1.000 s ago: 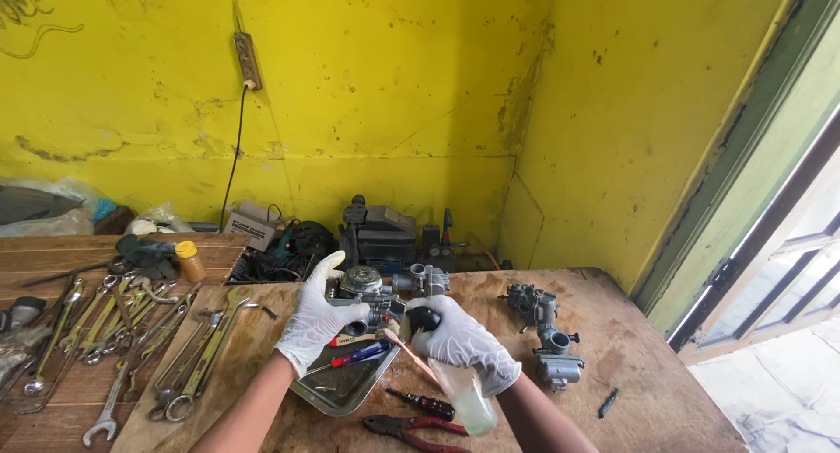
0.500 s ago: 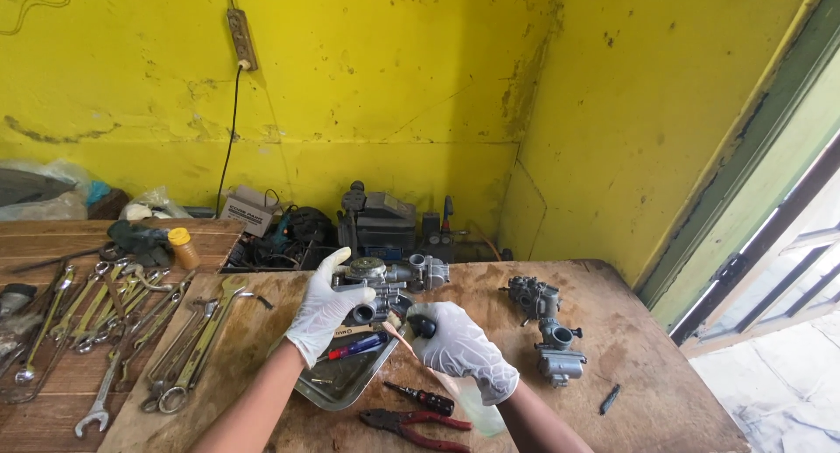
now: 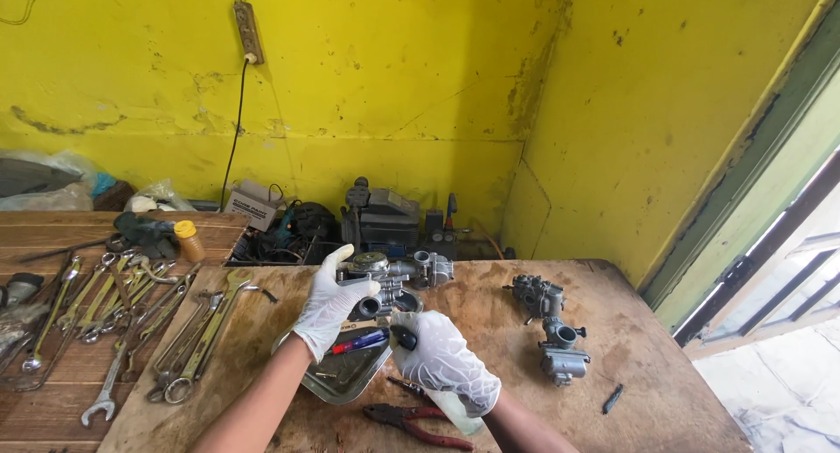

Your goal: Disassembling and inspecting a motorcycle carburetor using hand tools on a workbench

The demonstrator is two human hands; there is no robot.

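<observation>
— Yellow walls (image 3: pixel 394 94) meet in a corner at the upper middle of the frame, and a wooden table (image 3: pixel 490 331) fills the lower part. How much free room is seen?

— Bare wood is seen right of centre, between the hands and a second carburetor (image 3: pixel 549 326) lying at the right. The table's right edge runs down toward the lower right corner, with a small dark part (image 3: pixel 612 399) close to it. At the left, rows of wrenches (image 3: pixel 131 331) are spread out, so little open surface is left there.

— And in front of the hands?

— A metal tray (image 3: pixel 346 379) lies under them, and red-handled pliers (image 3: pixel 416 421) are set near the bottom edge.

— Where is the held thing?

— A grey metal carburetor (image 3: pixel 394 278) is held above the tray, at the centre of the frame. Round openings and a flat circular top are shown; its surface looks dull and worn.

— How are the fingers set?

— The left hand (image 3: pixel 331 306), in a white glove, is wrapped around the carburetor's left side, thumb raised. The right hand (image 3: pixel 446 358), also gloved, is curled around a black-tipped tool (image 3: pixel 404 338) just below the carburetor; its fingertips are hidden.
</observation>
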